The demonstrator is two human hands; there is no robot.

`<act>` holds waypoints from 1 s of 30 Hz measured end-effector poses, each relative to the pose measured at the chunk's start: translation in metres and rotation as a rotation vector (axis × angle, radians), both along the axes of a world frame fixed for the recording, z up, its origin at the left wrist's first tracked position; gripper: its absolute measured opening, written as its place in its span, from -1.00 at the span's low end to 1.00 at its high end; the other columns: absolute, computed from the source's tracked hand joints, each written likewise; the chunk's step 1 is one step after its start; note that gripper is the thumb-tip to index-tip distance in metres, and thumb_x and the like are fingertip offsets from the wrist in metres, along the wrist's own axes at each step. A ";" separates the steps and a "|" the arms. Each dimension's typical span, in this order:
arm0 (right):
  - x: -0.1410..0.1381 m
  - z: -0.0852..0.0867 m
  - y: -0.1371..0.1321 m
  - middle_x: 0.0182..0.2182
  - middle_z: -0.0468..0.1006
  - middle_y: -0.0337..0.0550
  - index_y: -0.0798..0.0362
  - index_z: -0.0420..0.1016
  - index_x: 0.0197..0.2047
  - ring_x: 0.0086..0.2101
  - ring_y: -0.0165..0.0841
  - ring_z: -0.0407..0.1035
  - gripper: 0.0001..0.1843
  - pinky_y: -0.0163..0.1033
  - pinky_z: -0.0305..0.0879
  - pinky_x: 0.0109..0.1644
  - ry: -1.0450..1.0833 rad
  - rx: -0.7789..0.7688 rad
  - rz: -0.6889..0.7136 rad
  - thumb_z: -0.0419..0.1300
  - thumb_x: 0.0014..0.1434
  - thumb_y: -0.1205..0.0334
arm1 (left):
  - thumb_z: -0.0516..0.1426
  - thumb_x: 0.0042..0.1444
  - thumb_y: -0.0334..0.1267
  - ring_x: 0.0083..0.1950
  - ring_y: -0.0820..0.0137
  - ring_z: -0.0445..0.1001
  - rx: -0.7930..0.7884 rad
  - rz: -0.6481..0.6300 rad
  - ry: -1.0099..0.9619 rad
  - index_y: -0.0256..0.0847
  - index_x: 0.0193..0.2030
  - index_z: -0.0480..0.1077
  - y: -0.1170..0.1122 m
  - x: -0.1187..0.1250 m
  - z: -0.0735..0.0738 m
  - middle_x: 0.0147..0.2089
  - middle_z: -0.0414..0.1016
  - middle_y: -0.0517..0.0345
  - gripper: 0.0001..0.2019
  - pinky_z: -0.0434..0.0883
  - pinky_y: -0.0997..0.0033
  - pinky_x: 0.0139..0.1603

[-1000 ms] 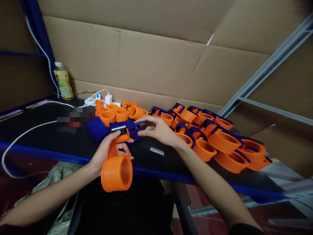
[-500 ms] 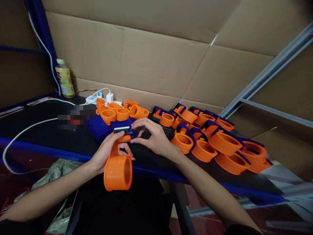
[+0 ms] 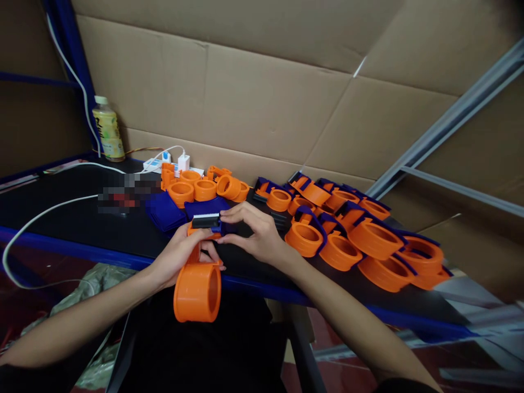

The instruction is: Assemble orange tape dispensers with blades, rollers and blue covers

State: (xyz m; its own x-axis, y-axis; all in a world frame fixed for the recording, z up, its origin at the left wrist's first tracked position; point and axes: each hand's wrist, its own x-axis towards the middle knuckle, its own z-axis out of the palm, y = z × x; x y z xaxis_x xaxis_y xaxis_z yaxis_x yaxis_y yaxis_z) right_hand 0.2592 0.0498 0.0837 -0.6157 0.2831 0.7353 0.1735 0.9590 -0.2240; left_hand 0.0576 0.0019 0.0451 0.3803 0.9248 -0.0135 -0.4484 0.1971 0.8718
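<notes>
My left hand (image 3: 178, 254) is closed around the handle of an orange plastic tape dispenser (image 3: 197, 289), whose round hub hangs just off the table's front edge. A black toothed cutter piece (image 3: 206, 221) sits at the dispenser's top end. My right hand (image 3: 256, 232) pinches a small dark blue part right beside that cutter piece, fingers curled and touching the dispenser's head. Flat dark blue plastic covers (image 3: 166, 212) lie just behind my hands.
Several assembled orange-and-blue dispensers (image 3: 368, 240) are piled to the right on the black table (image 3: 69, 224). Loose orange hubs (image 3: 196, 188) sit behind. A drink bottle (image 3: 107, 130), a power strip (image 3: 164, 162) and a white cable (image 3: 36, 221) are at the left. Cardboard walls stand behind.
My right hand moved left from an open reach over the table to a pinch at the dispenser's head. The left hand kept hold, and the small silver strip on the table is hidden.
</notes>
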 end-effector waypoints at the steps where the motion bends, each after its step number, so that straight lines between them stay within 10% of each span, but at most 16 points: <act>1: 0.000 -0.001 -0.001 -0.12 0.57 0.01 0.09 0.46 -0.06 -0.04 -0.23 0.49 -0.65 -0.05 0.48 0.06 0.006 0.004 -0.001 0.42 0.12 0.25 | 0.20 0.19 -0.22 -0.50 0.23 0.61 0.007 0.024 0.007 -0.24 -0.17 0.36 -0.001 0.001 0.000 -0.53 0.56 0.09 -0.83 0.60 0.16 -0.36; 9: 0.004 0.002 -0.010 -0.06 0.59 0.01 0.06 0.53 -0.04 0.00 -0.24 0.50 -0.74 -0.09 0.50 0.08 -0.047 0.054 -0.005 0.35 0.19 0.28 | 0.22 0.19 -0.29 -0.44 0.20 0.65 0.107 0.033 -0.049 -0.21 -0.05 0.38 -0.006 0.002 -0.009 -0.41 0.65 0.07 -0.80 0.60 0.21 -0.37; 16: 0.008 0.011 -0.016 -0.01 0.62 -0.04 -0.03 0.57 0.00 0.05 -0.18 0.45 -0.69 0.07 0.43 0.12 0.011 0.166 -0.155 0.37 0.18 0.28 | 0.08 0.31 -0.14 0.27 -0.07 0.43 0.081 -0.150 -0.440 -0.27 0.10 0.50 -0.006 -0.007 0.002 0.16 0.57 -0.15 -0.65 0.37 -0.27 0.22; 24: 0.013 0.036 -0.025 -0.22 0.65 -0.12 0.04 0.60 -0.15 -0.18 -0.34 0.53 -0.86 -0.17 0.46 -0.04 0.033 -0.024 -0.154 0.19 0.33 0.33 | 0.37 -0.05 -0.34 0.22 -0.07 0.47 0.203 -0.060 -0.363 -0.28 0.04 0.57 -0.009 -0.012 -0.005 0.16 0.57 -0.10 -0.55 0.27 -0.22 0.35; 30: -0.005 0.043 -0.071 -0.23 0.62 -0.07 0.02 0.57 -0.11 -0.24 -0.31 0.50 -0.67 -0.23 0.44 -0.24 -0.228 -0.007 -0.184 0.28 0.23 -0.05 | 0.35 0.01 -0.35 0.08 0.03 0.59 0.059 0.140 -0.249 -0.21 0.05 0.52 -0.021 -0.009 0.003 0.00 0.65 -0.04 -0.59 0.39 -0.08 0.27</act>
